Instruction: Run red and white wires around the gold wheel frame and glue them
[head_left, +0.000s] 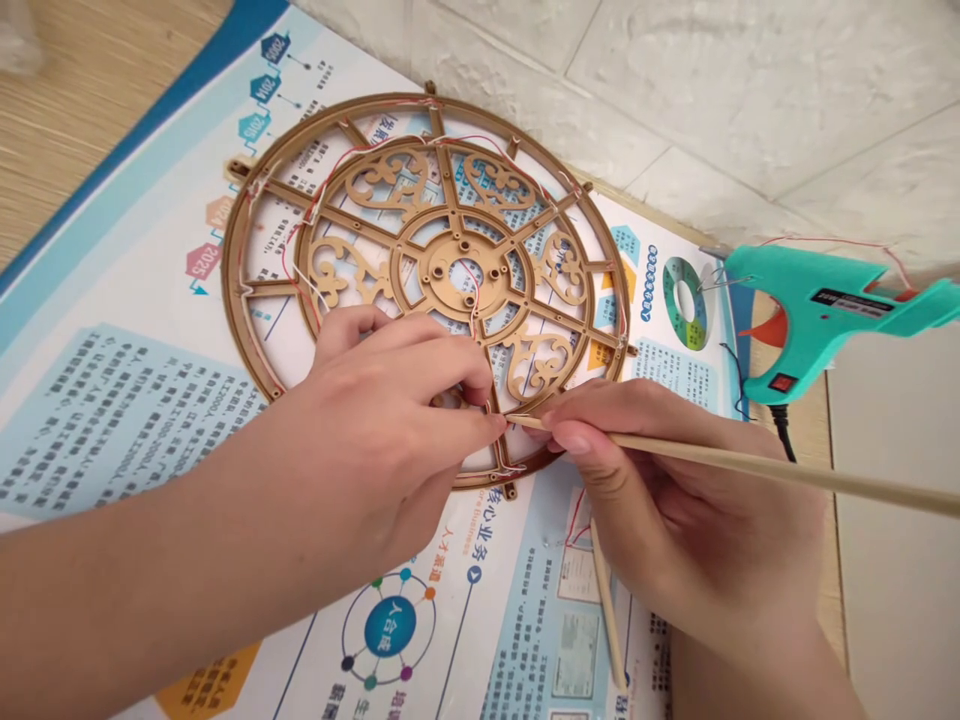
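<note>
Right hand (667,500) pinches a wooden stick (742,461), tip right by the left hand (390,410), which rests, gripping what I can't tell, on the bronze wheel-shaped frame (480,290) atop the printed poster (97,330), where light, steady pressure should spare that thin red wire (476,285).

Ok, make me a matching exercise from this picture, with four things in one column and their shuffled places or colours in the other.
1. Hot glue gun
2. Upper wooden stick
3. Spoked wheel frame
4. Printed poster

A. Golden brown, partly under the left hand
B. Mostly white and blue
C. Held in the right hand
D. Teal

Pairs: 1-D, 2-C, 3-A, 4-B
</note>
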